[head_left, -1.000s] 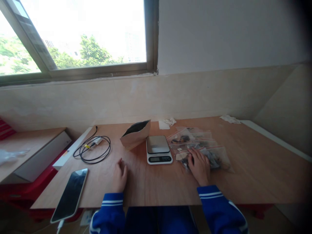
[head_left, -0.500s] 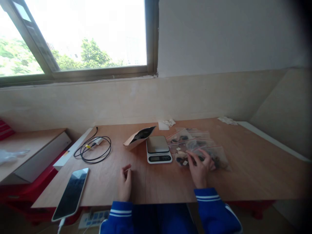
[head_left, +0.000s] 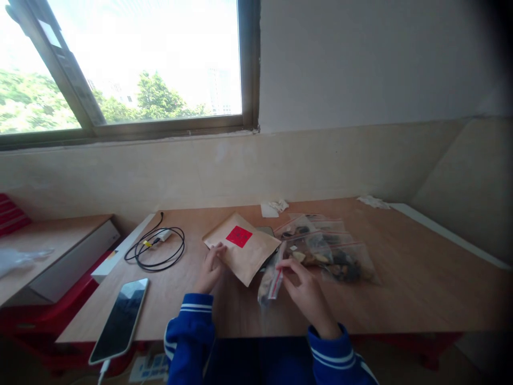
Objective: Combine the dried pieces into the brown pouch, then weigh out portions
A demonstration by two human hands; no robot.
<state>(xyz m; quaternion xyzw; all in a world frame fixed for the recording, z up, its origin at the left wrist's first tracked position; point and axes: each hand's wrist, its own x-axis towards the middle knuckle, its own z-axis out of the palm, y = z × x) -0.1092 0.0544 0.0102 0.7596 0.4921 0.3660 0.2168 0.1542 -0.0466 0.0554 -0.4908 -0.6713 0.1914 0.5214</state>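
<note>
My left hand point(head_left: 211, 268) is closed on the left edge of a brown kraft paper bag point(head_left: 248, 259) with a red label point(head_left: 239, 236). The bag is tilted across the kitchen scale point(head_left: 265, 231), hiding most of it. My right hand point(head_left: 303, 287) pinches the red-striped top of a small clear zip bag point(head_left: 265, 286), close to the paper bag's right corner. Its pale contents are blurred. More zip bags point(head_left: 347, 262) with dark and tan dried pieces lie in a pile beyond my right hand.
A phone point(head_left: 120, 321) plugged into a white cable lies at the front left. Behind it is a coiled black cable point(head_left: 160, 264). Crumpled white tissue point(head_left: 278, 206) sits along the back edge, with more tissue point(head_left: 373, 201) farther right. A window is above on the left.
My left hand has moved up and taken hold of the paper bag, which now leans over the scale with its label showing. My right hand has brought a zip bag leftward from the pile.
</note>
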